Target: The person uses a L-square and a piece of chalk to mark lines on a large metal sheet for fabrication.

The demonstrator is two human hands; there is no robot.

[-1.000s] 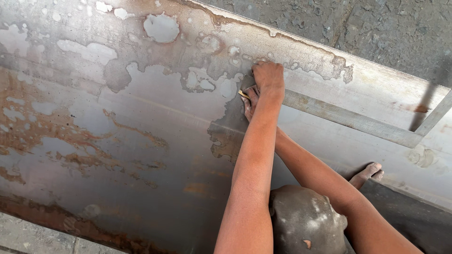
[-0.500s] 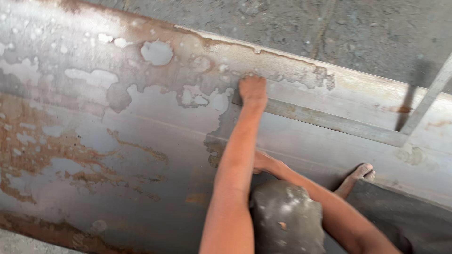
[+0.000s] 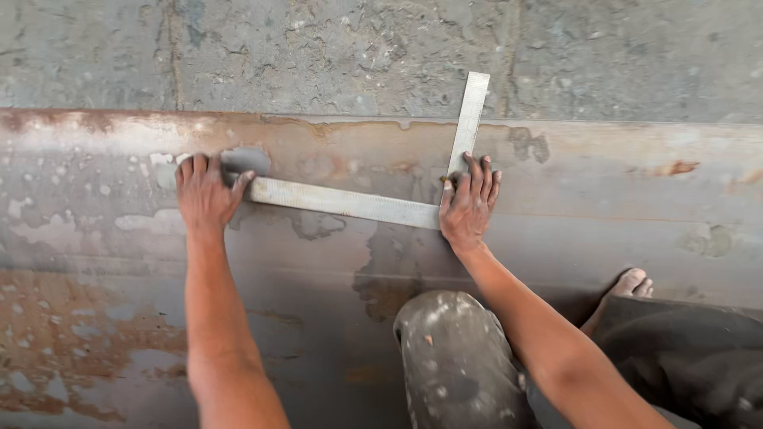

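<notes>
Right now a person is crouching over a large rusty steel plate (image 3: pixel 159 318) and pressing a metal framing square (image 3: pixel 350 203) flat against it with both bare hands. The square is lying toward twelve o'clock on the plate, near its far edge. Its long arm is running from about nine o'clock toward three, tilting slightly downward as it goes, and its short arm is pointing up toward twelve o'clock, with the tip sticking out past the plate's edge over the concrete floor (image 3: pixel 318 48).

The left hand (image 3: pixel 205 195) is sitting at the nine o'clock end of the long arm, palm down and fingers spread. It is not clenching anything; the thumb side is touching the end of the arm, and the hand is pushing flat on the plate. The right hand (image 3: pixel 469 202) is covering the corner where the two arms meet, fingers splayed and pointing toward twelve o'clock, pinning the corner down rather than gripping it.

Down at six o'clock, a knee in dusty, paint-spotted dark trousers (image 3: pixel 457 365) is poking up between the two forearms. Over at four o'clock, bare toes (image 3: pixel 632 284) are resting on the plate, just beside a dark fold of cloth (image 3: pixel 683 349).
</notes>
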